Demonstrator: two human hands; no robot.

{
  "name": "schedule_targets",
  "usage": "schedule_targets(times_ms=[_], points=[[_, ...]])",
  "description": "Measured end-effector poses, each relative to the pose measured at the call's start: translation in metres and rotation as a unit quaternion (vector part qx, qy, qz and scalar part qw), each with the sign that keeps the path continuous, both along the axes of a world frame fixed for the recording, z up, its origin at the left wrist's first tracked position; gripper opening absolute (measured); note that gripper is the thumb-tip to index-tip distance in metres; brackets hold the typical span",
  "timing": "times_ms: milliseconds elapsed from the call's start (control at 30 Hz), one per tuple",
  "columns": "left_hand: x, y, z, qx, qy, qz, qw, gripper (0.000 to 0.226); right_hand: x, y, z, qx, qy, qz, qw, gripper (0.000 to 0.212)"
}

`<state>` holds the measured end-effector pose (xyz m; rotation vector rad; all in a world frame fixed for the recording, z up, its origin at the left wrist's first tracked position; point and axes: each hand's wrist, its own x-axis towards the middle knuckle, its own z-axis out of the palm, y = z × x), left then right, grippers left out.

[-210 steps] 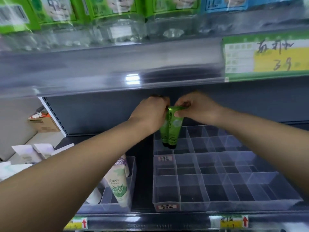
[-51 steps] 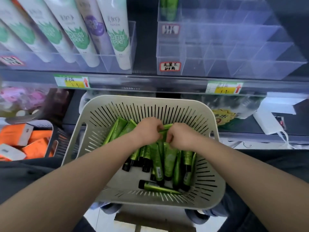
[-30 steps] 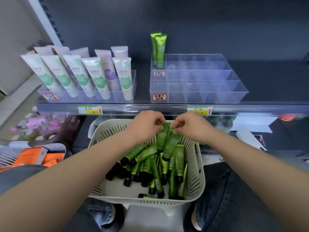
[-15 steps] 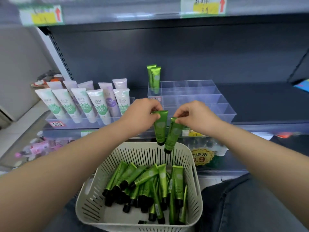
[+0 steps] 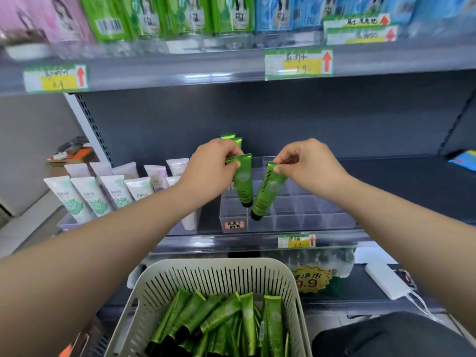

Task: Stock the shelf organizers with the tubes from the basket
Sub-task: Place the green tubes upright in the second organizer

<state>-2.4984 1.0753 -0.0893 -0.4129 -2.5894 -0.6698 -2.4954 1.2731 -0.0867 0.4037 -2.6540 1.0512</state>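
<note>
My left hand point(image 5: 210, 170) pinches the crimped top of a green tube point(image 5: 243, 181) that hangs cap-down over the clear shelf organizer point(image 5: 304, 217). My right hand point(image 5: 309, 164) pinches the top of a second green tube point(image 5: 268, 191), tilted, with its black cap near the organizer's front cells. Two green tubes point(image 5: 233, 139) stand in the organizer's back left corner, partly hidden by my left hand. Below, the pale slotted basket point(image 5: 206, 276) holds several more green tubes point(image 5: 226, 328).
White and lilac tubes point(image 5: 103, 191) stand in a clear tray left of the organizer. An upper shelf point(image 5: 180, 73) with price tags and boxed goods overhangs. A lower shelf holds a bagged item with a yellow price sticker point(image 5: 309, 279) and a white box point(image 5: 383, 282).
Both hands have risen from just above the basket to the organizer, each carrying one green tube. My view has tilted upward.
</note>
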Motion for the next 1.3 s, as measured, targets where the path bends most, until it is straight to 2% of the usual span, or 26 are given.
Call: schedule_targets(times_ms=[633,967,1300], points=[[-0.120,0.025,-0.016,0.004,0.029,0.028,0.999,0.016,-0.113,-0.001,-0.013,-0.019,0.048,-0.043,0.998,0.009],[-0.179,0.029,-0.019,-0.030,0.032,0.013,0.999,0.018,-0.168,0.002,-0.015,-0.025,0.095,-0.057,0.994,0.013],[-0.198,0.040,-0.039,-0.049,-0.003,0.011,0.999,0.022,-0.194,-0.005,-0.039,0.030,0.086,-0.014,0.996,0.014]])
